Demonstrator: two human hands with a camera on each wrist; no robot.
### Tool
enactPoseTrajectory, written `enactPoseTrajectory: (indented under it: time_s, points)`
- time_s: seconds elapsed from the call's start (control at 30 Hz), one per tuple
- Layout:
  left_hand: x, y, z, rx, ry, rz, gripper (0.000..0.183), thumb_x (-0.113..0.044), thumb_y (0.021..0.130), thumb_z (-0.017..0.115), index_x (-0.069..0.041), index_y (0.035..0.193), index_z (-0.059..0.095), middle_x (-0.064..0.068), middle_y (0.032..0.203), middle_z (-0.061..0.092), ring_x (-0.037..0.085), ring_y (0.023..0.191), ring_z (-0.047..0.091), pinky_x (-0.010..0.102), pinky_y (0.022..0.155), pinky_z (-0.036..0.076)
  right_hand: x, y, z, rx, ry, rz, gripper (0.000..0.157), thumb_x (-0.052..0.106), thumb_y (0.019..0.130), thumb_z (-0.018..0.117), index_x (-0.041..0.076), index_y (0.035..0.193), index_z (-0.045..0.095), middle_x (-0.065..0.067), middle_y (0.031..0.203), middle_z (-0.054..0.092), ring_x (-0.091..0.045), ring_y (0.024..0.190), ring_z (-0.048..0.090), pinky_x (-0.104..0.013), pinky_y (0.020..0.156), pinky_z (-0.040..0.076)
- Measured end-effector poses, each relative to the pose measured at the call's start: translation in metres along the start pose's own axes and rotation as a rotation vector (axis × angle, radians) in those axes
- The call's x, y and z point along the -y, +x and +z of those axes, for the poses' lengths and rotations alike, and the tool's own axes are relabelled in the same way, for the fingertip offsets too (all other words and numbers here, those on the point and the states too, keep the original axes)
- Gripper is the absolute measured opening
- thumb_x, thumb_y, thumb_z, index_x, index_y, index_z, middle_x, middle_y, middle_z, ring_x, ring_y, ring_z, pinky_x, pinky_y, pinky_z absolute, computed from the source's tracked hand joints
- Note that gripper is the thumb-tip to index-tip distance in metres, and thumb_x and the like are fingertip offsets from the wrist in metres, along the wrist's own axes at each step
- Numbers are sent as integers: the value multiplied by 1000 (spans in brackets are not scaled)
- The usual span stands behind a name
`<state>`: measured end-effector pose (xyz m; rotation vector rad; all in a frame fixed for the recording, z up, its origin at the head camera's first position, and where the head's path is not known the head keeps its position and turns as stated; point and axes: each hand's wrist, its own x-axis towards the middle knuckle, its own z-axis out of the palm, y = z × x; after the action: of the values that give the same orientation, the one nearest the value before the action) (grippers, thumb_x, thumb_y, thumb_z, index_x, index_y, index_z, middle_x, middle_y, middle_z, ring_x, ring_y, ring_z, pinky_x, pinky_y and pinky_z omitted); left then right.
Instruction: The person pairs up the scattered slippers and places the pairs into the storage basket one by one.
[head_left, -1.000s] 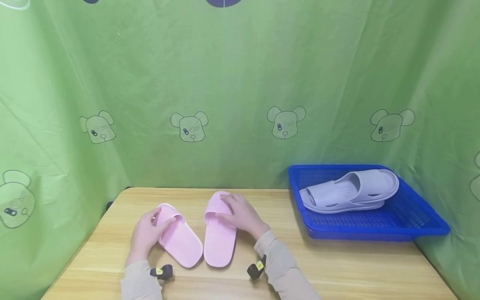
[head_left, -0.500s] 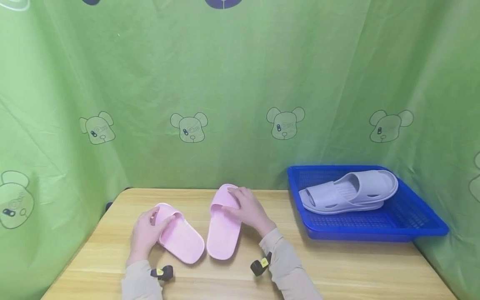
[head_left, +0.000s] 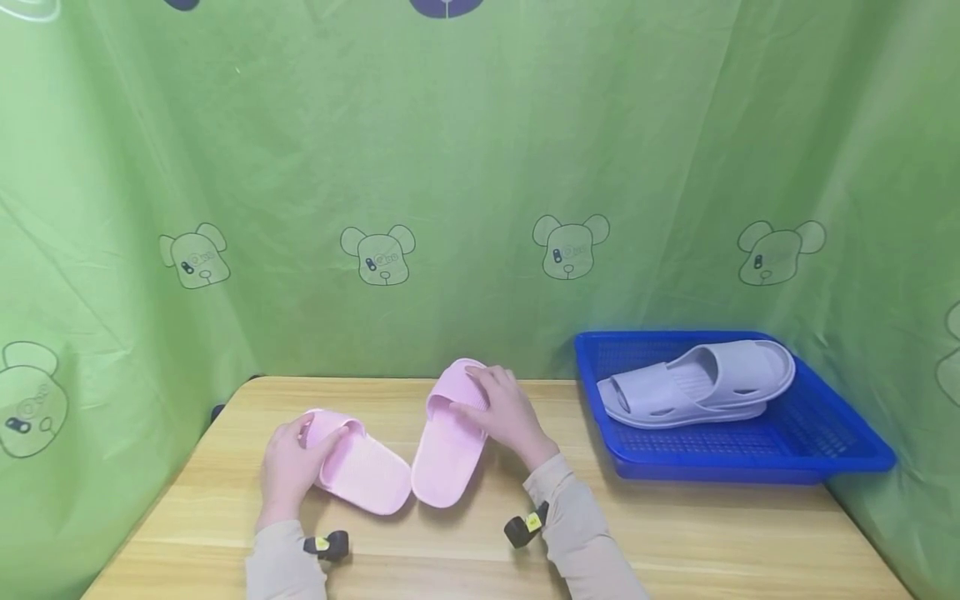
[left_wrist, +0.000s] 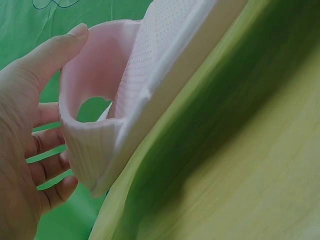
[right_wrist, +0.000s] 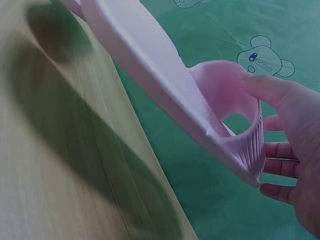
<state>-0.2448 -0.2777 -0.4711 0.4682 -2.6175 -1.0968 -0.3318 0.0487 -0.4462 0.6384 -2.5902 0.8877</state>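
My left hand point(head_left: 288, 471) pinches the strap of a pink slide slipper point(head_left: 369, 477), thumb inside the opening and fingers outside. In the left wrist view, the strap point(left_wrist: 90, 145) sits between thumb and fingers. A matching pink slipper point(head_left: 444, 465) hangs from my right hand point(head_left: 513, 421), which grips its strap in the same way. Its sole point(right_wrist: 145, 70) slants above the table in the right wrist view, casting a long shadow. Both toes point away and spread outward, while the heel ends come together in the middle of the head view.
A blue plastic basket point(head_left: 750, 468) stands at the table's back right. Two grey-lilac slippers point(head_left: 753, 371) lie overlapping in it. Behind the wooden table point(head_left: 435, 567) hangs a green curtain point(head_left: 480, 158) with bear-head drawings. Small black cameras are strapped to both wrists.
The right slipper has risen away and tilted its toe further right. The left slipper has turned, its heel swinging up and right until the two heels meet. Both hands keep their hold.
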Motion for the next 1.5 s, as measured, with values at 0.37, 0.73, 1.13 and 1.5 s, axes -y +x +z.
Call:
enactPoseTrajectory:
  time_s: [0.37, 0.73, 1.13, 1.5]
  points:
    - [-2, 1, 4, -60, 33, 1, 97, -76, 74, 63, -9, 142, 48, 21, 135, 52, 40, 124, 49, 55, 103, 41, 3, 1, -2, -29, -37, 63, 73, 58, 80, 70, 17, 138, 54, -9, 116, 59, -23, 104, 50, -40, 87, 48]
    - [-5, 1, 8, -111, 61, -49, 102, -82, 71, 59, -8, 141, 49, 19, 124, 54, 37, 112, 53, 52, 92, 46, 9, 1, 2, -72, -111, 107, 75, 65, 79, 67, 19, 136, 55, -9, 116, 59, -23, 102, 51, -41, 88, 48]
    - [-15, -3, 6, -141, 81, -70, 98, -80, 74, 59, -8, 139, 50, 20, 123, 54, 39, 112, 53, 52, 91, 45, 19, 0, 6, -95, -180, 156, 80, 72, 78, 61, 18, 137, 53, -9, 114, 58, -24, 102, 53, -42, 87, 47]
    - [-20, -3, 11, -188, 105, -57, 97, -81, 73, 59, -7, 135, 54, 21, 120, 57, 39, 109, 55, 51, 87, 46, 25, -2, 10, -93, -206, 206, 87, 75, 79, 57, 15, 142, 48, -12, 115, 58, -26, 102, 53, -40, 86, 46]
